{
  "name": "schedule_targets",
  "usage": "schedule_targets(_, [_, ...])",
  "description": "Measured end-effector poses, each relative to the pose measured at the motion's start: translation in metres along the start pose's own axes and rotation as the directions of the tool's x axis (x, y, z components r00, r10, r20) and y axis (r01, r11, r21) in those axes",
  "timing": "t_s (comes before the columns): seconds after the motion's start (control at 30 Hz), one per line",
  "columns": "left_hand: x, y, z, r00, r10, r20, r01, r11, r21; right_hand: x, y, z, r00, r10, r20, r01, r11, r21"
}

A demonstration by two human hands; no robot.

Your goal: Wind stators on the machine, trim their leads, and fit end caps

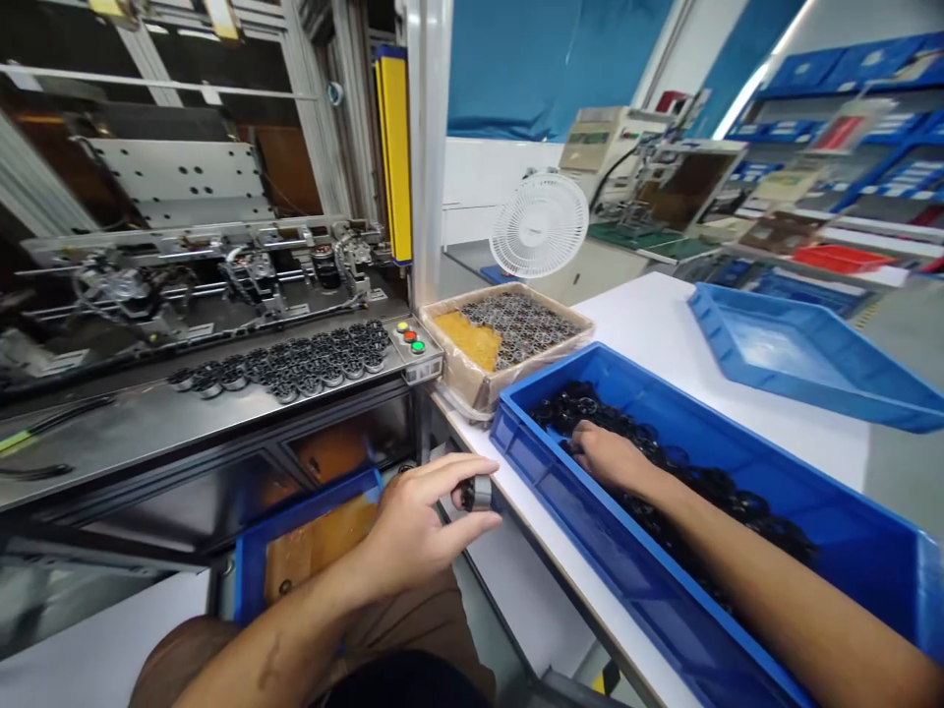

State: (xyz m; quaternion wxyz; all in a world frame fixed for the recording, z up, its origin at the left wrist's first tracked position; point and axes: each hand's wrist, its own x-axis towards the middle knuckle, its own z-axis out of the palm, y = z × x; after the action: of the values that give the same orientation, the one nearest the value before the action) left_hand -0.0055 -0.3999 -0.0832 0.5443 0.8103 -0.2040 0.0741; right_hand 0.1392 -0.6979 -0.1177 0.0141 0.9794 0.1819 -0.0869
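My left hand [420, 521] pinches a small black and grey ring-shaped part [478, 492] between thumb and fingers, just off the white table's [664, 334] near edge. My right hand [609, 454] reaches down into a long blue bin [560, 492] and rests with curled fingers on a heap of black ring parts [708, 487]; whether it grips one is hidden. Rows of the same black rings [295, 362] lie on the machine's steel shelf [147, 423] to the left.
A cardboard box [472, 379] with more rings and a yellow sheet stands behind the bin. An empty blue tray [803, 354], a white fan [538, 224], coloured machine buttons [410, 336] and a low blue bin [310, 536] by my knee are nearby.
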Motion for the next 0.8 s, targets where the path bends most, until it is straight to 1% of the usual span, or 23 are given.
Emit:
schedule_targets(0.07, [0.000,0.000,-0.001,0.998,-0.069,0.001,0.068,0.992,-0.105,-0.003,-0.006,-0.013,0.989,0.009,-0.149,-0.007,1.000,0.017])
schedule_targets(0.1, [0.001,0.000,-0.001,0.994,-0.107,0.006,0.106,0.975,-0.198,-0.007,-0.012,-0.020,0.970,0.008,-0.242,0.001,0.999,0.036])
schedule_targets(0.13, [0.002,0.000,0.000,0.990,-0.143,0.014,0.141,0.941,-0.306,-0.014,-0.021,-0.027,0.933,-0.011,-0.359,0.040,0.997,0.072])
schedule_targets(0.17, [0.003,0.001,0.001,0.984,-0.176,0.027,0.171,0.892,-0.418,-0.023,-0.032,-0.033,0.875,-0.047,-0.483,0.116,0.987,0.113])
schedule_targets(0.2, [0.005,0.002,0.002,0.978,-0.205,0.043,0.197,0.835,-0.514,-0.034,-0.045,-0.039,0.779,-0.093,-0.620,0.239,0.958,0.156])
schedule_targets(0.23, [0.007,0.004,0.003,0.971,-0.229,0.063,0.221,0.779,-0.587,-0.047,-0.058,-0.043,0.658,-0.150,-0.738,0.399,0.900,0.174])
schedule_targets(0.27, [0.009,0.005,0.005,0.965,-0.248,0.081,0.242,0.733,-0.636,-0.060,-0.071,-0.047,0.570,-0.208,-0.795,0.534,0.829,0.166])
schedule_targets(0.3, [0.010,0.007,0.007,0.960,-0.263,0.091,0.255,0.699,-0.668,-0.073,-0.084,-0.049,0.516,-0.253,-0.818,0.627,0.763,0.159])
schedule_targets(0.33, [0.012,0.009,0.009,0.957,-0.273,0.095,0.261,0.674,-0.691,-0.083,-0.095,-0.050,0.488,-0.293,-0.822,0.691,0.706,0.158])
schedule_targets(0.4, [0.014,0.011,0.014,0.953,-0.290,0.093,0.266,0.645,-0.716,-0.098,-0.111,-0.049,0.442,-0.359,-0.822,0.782,0.603,0.157])
schedule_targets(0.43, [0.015,0.012,0.017,0.951,-0.296,0.087,0.265,0.639,-0.722,-0.101,-0.115,-0.047,0.421,-0.373,-0.827,0.808,0.568,0.155])
schedule_targets(0.47, [0.015,0.014,0.020,0.951,-0.300,0.081,0.263,0.639,-0.723,-0.103,-0.117,-0.045,0.400,-0.377,-0.835,0.825,0.545,0.149])
schedule_targets(0.53, [0.016,0.017,0.024,0.955,-0.288,0.078,0.253,0.648,-0.719,-0.103,-0.116,-0.041,0.368,-0.364,-0.855,0.835,0.534,0.132])
schedule_targets(0.67, [0.017,0.023,0.029,0.976,-0.205,0.074,0.195,0.666,-0.720,-0.098,-0.113,-0.038,0.344,-0.357,-0.868,0.836,0.538,0.110])
schedule_targets(0.8, [0.015,0.027,0.028,0.985,-0.169,0.039,0.150,0.720,-0.677,-0.096,-0.113,-0.038,0.346,-0.342,-0.874,0.846,0.517,0.133])
